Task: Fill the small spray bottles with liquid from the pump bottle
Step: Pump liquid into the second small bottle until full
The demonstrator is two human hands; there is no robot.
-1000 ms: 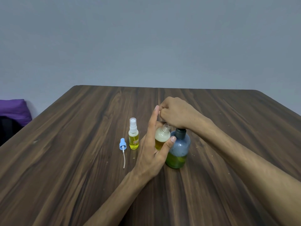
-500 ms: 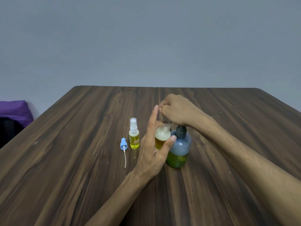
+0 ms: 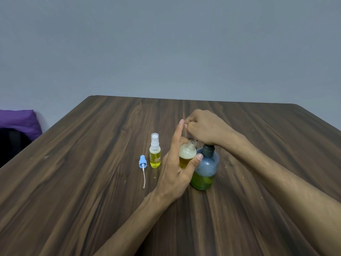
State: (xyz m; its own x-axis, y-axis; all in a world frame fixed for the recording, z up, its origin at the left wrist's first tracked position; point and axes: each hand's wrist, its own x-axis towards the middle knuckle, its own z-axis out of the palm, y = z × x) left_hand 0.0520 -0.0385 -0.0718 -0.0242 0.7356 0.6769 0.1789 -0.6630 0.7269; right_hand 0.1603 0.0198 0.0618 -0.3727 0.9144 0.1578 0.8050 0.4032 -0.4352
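Note:
A blue-grey pump bottle [image 3: 206, 169] with green liquid low in it stands mid-table. My right hand [image 3: 204, 127] is fisted over its dark pump head, which is hidden beneath it. My left hand [image 3: 177, 169] grips an uncapped small bottle [image 3: 186, 155], yellow liquid inside with foam on top, its threaded neck right beside the pump bottle's collar. A second small spray bottle [image 3: 155, 152], capped in white and holding yellow liquid, stands to the left. A loose blue spray cap [image 3: 142, 162] with its white tube lies further left.
The dark wooden table [image 3: 83, 182] stretches around the bottles, its far edge against a grey wall. A purple cushion [image 3: 18, 122] over something black sits past the table's left edge.
My right hand has pushed back down on the pump head after lifting slightly half a second ago. The left hand and both small bottles stay where they were.

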